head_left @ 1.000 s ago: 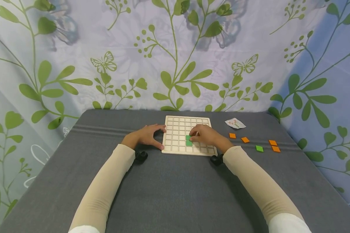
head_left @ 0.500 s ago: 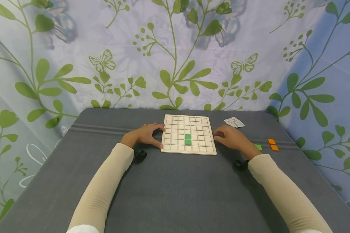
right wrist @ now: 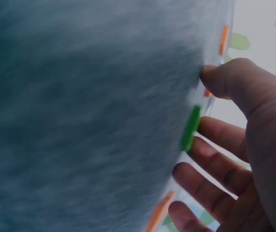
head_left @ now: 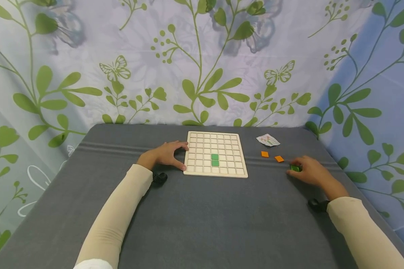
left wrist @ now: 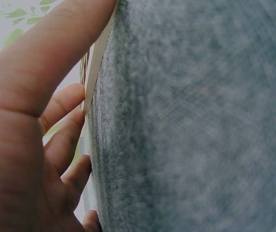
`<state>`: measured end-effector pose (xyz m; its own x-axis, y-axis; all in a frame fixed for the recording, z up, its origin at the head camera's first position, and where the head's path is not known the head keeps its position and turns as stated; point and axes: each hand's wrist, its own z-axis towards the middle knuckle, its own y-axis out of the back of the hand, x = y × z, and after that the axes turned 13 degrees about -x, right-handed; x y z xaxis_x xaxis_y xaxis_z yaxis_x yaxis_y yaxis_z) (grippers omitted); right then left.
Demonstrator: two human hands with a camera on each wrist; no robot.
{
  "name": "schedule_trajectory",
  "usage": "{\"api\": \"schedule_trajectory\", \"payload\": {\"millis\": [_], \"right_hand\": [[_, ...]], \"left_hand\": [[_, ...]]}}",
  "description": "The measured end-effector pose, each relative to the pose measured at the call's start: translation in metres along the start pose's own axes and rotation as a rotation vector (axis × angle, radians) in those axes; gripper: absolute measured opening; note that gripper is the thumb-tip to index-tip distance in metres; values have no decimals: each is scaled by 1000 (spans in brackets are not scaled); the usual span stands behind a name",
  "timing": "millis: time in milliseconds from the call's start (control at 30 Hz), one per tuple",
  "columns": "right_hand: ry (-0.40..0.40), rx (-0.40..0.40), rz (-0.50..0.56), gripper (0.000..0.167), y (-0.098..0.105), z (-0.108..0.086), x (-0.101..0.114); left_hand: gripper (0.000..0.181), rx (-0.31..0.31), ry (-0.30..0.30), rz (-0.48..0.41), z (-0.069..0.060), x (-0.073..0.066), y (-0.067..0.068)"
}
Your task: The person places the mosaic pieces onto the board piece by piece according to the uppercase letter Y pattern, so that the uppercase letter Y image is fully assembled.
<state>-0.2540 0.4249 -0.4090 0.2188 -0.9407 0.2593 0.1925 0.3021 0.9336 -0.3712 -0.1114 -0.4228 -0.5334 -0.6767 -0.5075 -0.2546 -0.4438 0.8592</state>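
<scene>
My left fingers (left wrist: 64, 141) are spread, touching the left edge of the board (head_left: 200, 151). My right fingers (right wrist: 225, 137) reach around the green tile (right wrist: 192, 127), well right of it; thumb stands off, no pinch. Two orange tiles (head_left: 264, 154) between, on the tabletop (head_left: 222, 216).

On the table (head_left: 202, 224), the board (head_left: 200, 141) lies left of the loose tiles (head_left: 265, 154), with the paper (head_left: 268, 140) behind them.

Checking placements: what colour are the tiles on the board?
The tiles are green, clearest in the head view.
</scene>
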Motion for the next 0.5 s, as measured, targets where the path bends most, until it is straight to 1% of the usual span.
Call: {"api": "schedule_trajectory", "payload": {"millis": [100, 233, 433, 500], "right_hand": [[-9, 2, 21, 47, 0, -6, -4], [-2, -5, 34, 38, 1, -12, -10], [-10, -17, 58, 26, 4, -15, -16], [-12, -15, 64, 24, 4, -15, -16]], "left_hand": [[79, 0, 0, -3, 0, 1, -2], [80, 11, -9, -1, 1, 2, -5], [78, -9, -4, -25, 0, 1, -1], [78, -10, -6, -17, 0, 1, -1]]}}
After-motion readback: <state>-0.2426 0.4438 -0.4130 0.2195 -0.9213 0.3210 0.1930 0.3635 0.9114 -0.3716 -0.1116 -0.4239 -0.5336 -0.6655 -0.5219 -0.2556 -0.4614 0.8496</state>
